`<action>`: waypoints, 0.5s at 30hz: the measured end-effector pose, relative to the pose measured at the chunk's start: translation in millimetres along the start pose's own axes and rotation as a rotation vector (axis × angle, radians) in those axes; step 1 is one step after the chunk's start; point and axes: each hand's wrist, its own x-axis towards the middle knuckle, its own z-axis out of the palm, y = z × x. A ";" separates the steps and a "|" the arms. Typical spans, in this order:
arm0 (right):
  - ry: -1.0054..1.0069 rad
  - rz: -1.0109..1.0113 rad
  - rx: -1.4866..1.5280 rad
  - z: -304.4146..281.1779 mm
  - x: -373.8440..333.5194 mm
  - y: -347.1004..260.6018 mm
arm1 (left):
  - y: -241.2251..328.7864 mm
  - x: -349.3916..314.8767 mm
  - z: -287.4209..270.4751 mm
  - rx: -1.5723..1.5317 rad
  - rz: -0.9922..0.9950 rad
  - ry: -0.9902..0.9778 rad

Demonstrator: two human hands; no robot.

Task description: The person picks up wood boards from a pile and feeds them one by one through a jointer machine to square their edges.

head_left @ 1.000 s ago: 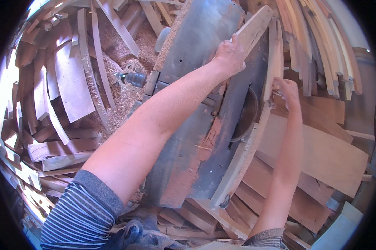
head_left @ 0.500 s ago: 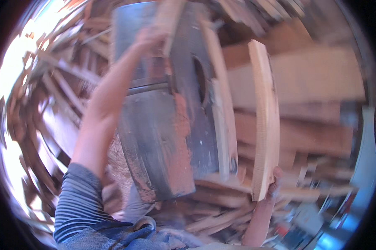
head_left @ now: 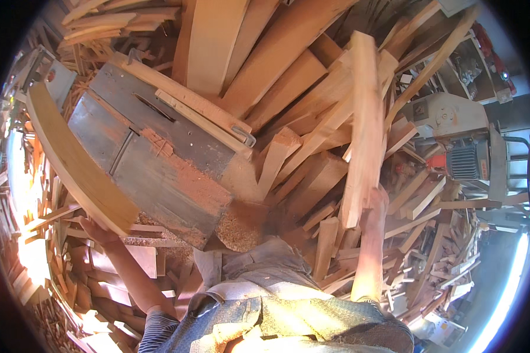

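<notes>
My left hand point(head_left: 98, 232) grips the near end of a curved-looking wooden board point(head_left: 77, 159), raised beside the left edge of a table saw point(head_left: 165, 182). On my right, my right hand point(head_left: 378, 200) is closed round the lower end of another long wooden board point(head_left: 363, 123), held up on end over a heap of timber. Part of each hand's fingers is hidden behind its board. Between the two boards, the saw's grey metal top carries reddish sawdust and a narrow slot point(head_left: 153, 107). A wooden fence point(head_left: 188, 109) runs along its far side, with a clamp point(head_left: 244, 136) at one end.
Thick planks point(head_left: 265, 53) lean in a pile beyond the saw. Offcuts point(head_left: 429, 247) cover the ground at right, near a machine with a finned motor point(head_left: 463, 163). Sawdust point(head_left: 239, 226) is heaped at the saw's near corner. More scraps point(head_left: 112, 270) lie at left.
My view has turned, and the saw now sits farther left. My left hand has come back from the saw's far end and holds a board at left. My right hand keeps its board.
</notes>
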 end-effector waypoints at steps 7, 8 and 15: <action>-0.152 -0.169 -0.150 -86.6 13.3 -14.0 | -62.0 -93.7 70.6 0.007 -0.061 0.050; -0.143 -0.146 -0.189 -96.3 13.8 -14.6 | -72.8 -114.9 63.6 -0.217 -0.242 0.034; -0.010 0.085 0.162 -134.2 21.6 27.4 | -50.3 -217.5 66.7 0.215 -0.322 0.118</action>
